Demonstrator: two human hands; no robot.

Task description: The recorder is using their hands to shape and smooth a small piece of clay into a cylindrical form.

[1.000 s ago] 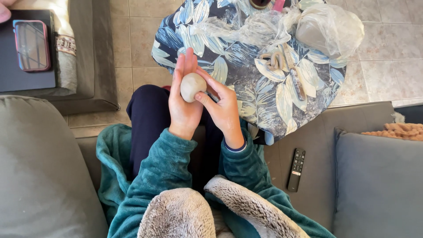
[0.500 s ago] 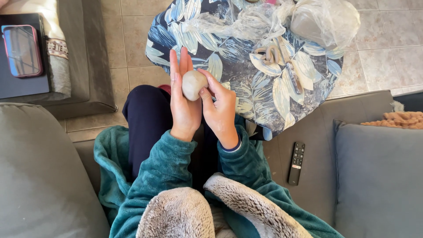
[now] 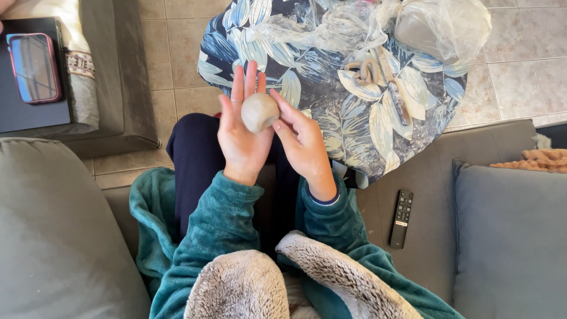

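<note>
A round ball of grey clay [image 3: 259, 111] rests on the flat palm and fingers of my left hand [image 3: 241, 136], which is held up with fingers straight. My right hand [image 3: 300, 142] presses against the ball's right side with thumb and fingertips. Both arms wear teal fleece sleeves. Just beyond the hands stands a round table under a blue leaf-patterned cloth [image 3: 307, 77]. On it lie small clay coils [image 3: 366, 70], a thin clay roll [image 3: 400, 100] and a clear plastic bag with a grey clay lump [image 3: 434, 29].
A black remote control [image 3: 401, 218] lies on the grey sofa seat to my right, beside a grey cushion [image 3: 511, 242]. Another grey cushion [image 3: 53, 230] is at my left. A phone in a pink case [image 3: 32, 66] sits on a dark surface at upper left. Tiled floor lies beyond.
The hands and the clay ball stay in nearly the same pose; the ball has turned slightly between the palms. The view has shifted a little.
</note>
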